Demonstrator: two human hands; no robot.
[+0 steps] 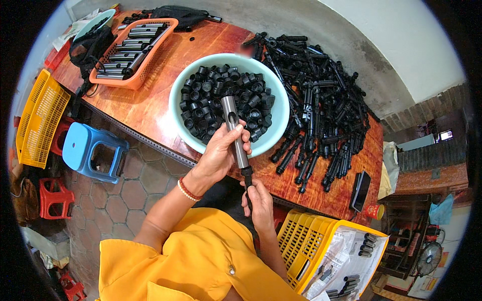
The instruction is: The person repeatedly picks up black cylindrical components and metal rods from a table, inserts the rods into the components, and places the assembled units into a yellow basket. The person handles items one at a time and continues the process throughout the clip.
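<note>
Hands [219, 150], two; tube [240, 152], one; rod [246, 173], apparently one.

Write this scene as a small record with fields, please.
Left hand: holds tube
Right hand: holds black part at tube's lower end
Bowl: pale green, on table, with black caps inside
Rods: black, piled right of bowl
Basket: orange, left of bowl, holds metal pieces
Crate: yellow, at lower right

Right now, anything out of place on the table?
Mildly: one small black piece lies loose on the table just right of the orange basket, apart from the black caps in the pale bowl, so it looks stray.
</note>
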